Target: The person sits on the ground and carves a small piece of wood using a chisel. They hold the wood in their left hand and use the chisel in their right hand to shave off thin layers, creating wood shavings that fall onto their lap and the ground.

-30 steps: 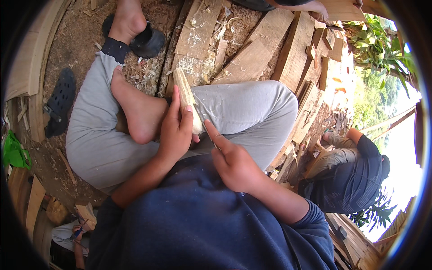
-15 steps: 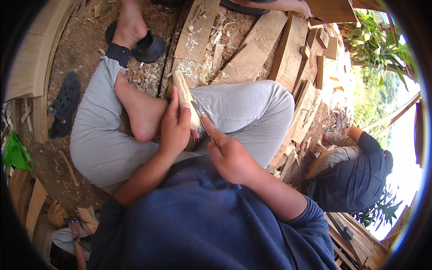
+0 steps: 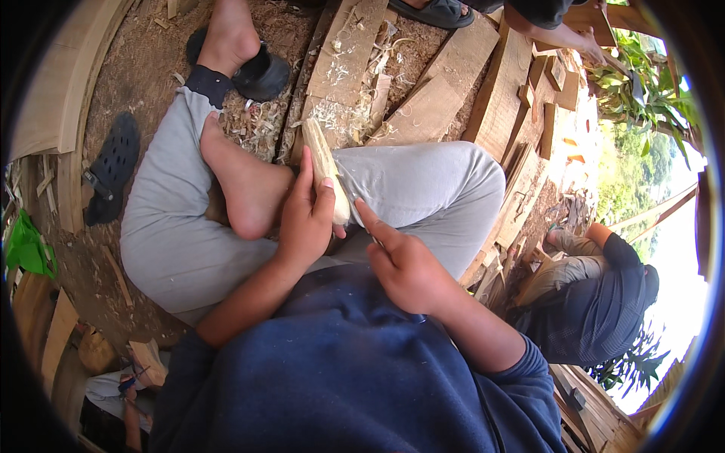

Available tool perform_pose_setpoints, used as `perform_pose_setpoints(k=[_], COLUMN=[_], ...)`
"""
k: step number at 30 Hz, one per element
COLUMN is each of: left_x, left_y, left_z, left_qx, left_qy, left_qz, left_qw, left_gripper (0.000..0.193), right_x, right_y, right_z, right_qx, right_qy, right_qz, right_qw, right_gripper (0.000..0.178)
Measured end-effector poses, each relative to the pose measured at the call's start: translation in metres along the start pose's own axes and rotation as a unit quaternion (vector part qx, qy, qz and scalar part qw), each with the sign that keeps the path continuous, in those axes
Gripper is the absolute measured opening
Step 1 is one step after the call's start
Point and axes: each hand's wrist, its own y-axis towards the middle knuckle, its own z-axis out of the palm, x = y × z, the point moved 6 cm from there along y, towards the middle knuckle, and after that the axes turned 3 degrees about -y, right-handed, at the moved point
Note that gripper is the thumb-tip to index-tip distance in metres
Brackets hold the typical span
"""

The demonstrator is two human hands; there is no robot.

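Observation:
A pale, whittled stick of wood (image 3: 323, 156) slants over my crossed legs, its far end pointing up and slightly left. My left hand (image 3: 306, 219) is closed around its lower part, thumb on top and index finger along the side. A knife (image 3: 354, 204) lies against the right side of the wood near the lower end. My right hand (image 3: 408, 269) grips the knife, index finger stretched along the blade's back. The handle is hidden inside the fist. My grey trousers (image 3: 423, 174) are just beneath the wood and blade.
Planks (image 3: 430, 106) and curled shavings (image 3: 264, 121) cover the ground ahead. A dark clog (image 3: 115, 162) lies at left, another (image 3: 261, 74) by my foot. A green bag (image 3: 32, 243) is far left. Co-workers sit at right (image 3: 596, 298) and lower left (image 3: 113, 392); another's hand (image 3: 585, 45) is at top right.
The whole view has shifted slightly, putting the scene a little to the right. The person at the top shows more of an arm and sandal. My grip on wood and knife stays the same.

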Motion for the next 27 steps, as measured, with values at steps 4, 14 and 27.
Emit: perform_pose_setpoints(k=[4, 14, 27], left_x=[-0.002, -0.002, -0.005], left_y=[-0.001, 0.001, 0.000], left_z=[0.001, 0.002, 0.000], left_qx=[-0.007, -0.016, -0.022], left_qy=[0.012, 0.019, 0.079], left_qz=[-0.005, 0.024, 0.049], left_qw=[1.000, 0.999, 0.995], left_gripper=[0.070, 0.071, 0.070], right_x=[0.003, -0.001, 0.003], right_y=[0.000, 0.008, 0.030], right_z=[0.000, 0.002, -0.005], right_qx=[0.015, -0.006, 0.032], right_qy=[-0.015, 0.008, 0.025], right_qz=[0.028, 0.012, 0.037], right_qw=[0.999, 1.000, 0.998], right_gripper=[0.063, 0.062, 0.058])
